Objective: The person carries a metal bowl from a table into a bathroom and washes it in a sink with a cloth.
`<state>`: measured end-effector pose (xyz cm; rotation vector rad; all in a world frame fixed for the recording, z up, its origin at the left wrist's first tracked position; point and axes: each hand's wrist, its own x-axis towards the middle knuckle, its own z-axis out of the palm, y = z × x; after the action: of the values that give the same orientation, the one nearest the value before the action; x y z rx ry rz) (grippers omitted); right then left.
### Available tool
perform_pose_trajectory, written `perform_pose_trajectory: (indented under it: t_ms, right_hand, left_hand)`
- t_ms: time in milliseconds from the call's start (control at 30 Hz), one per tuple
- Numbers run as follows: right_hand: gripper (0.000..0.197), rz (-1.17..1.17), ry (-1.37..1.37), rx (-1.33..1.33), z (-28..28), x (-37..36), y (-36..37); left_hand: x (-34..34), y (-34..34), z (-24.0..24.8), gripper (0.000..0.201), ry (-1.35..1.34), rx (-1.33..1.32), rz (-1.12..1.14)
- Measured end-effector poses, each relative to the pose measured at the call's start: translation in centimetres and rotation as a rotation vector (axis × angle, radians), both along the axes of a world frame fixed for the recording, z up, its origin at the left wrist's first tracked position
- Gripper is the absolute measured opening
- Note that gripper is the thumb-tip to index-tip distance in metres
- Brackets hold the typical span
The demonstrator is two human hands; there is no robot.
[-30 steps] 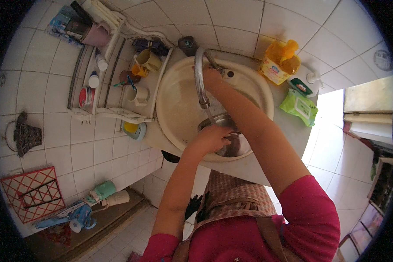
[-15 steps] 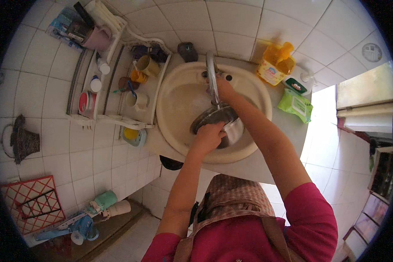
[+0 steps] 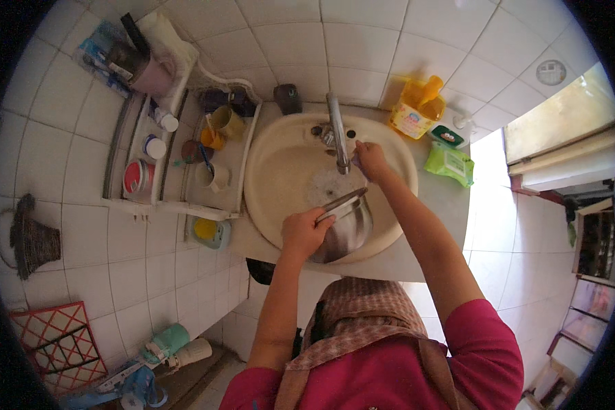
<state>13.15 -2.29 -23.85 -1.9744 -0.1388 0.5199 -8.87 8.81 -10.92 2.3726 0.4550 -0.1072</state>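
Note:
In the front part of the cream oval sink, a shiny metal pot is tipped on its side with its mouth toward the tap. My left hand grips its rim, thumb on one side and fingers on the other. My right hand is just right of the chrome tap, apart from the pot. Its fingers are curled, and a bit of something purplish shows beside them, too small to name. Bubbly water lies around the drain below the spout.
Right of the sink stand a yellow bottle, a pump bottle and a green wipes pack. A dark cup sits behind it. On the left a white rack holds cups and jars, with a soap dish below.
The pot has come nearer to me and tipped more onto its side, away from under the spout. My right hand has moved from behind the tap out to its right.

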Motion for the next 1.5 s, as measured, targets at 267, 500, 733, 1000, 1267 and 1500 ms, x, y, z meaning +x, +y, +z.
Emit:
perform_pose_trajectory:
  t_ms: [267, 500, 733, 1000, 1267, 1500]
  right_hand:
    - [0.049, -0.06, -0.025, -0.141, -1.1, -2.8, -0.2]
    - [0.043, -0.162, -0.151, -0.309, -2.2, -3.7, -2.1]
    - [0.05, -0.56, -0.246, 0.5, 11.2, -6.6, -3.2]
    - [0.055, 0.07, -0.568, 0.604, 25.1, -10.7, 6.2]
    - [0.027, 0.558, -1.396, 1.028, 43.4, -24.1, 29.2]
    - [0.031, 0.73, -1.719, 0.706, 46.8, -32.1, 40.6]
  left_hand:
    - [-1.5, 1.1, -0.7, 0.031, -0.15, 0.017, 0.081]
    - [-3.0, 3.6, -1.1, 0.036, -0.214, -0.282, 0.386]
    - [-4.1, 5.0, -3.3, 0.043, -0.197, -1.503, 1.07]
    - [-7.8, 3.1, -3.9, 0.04, -0.51, -1.808, 1.043]
    - [-10.6, 2.0, 0.3, 0.032, -0.461, -0.93, 0.974]
    - [-11.2, 1.7, 0.0, 0.033, -0.784, -1.121, 1.015]
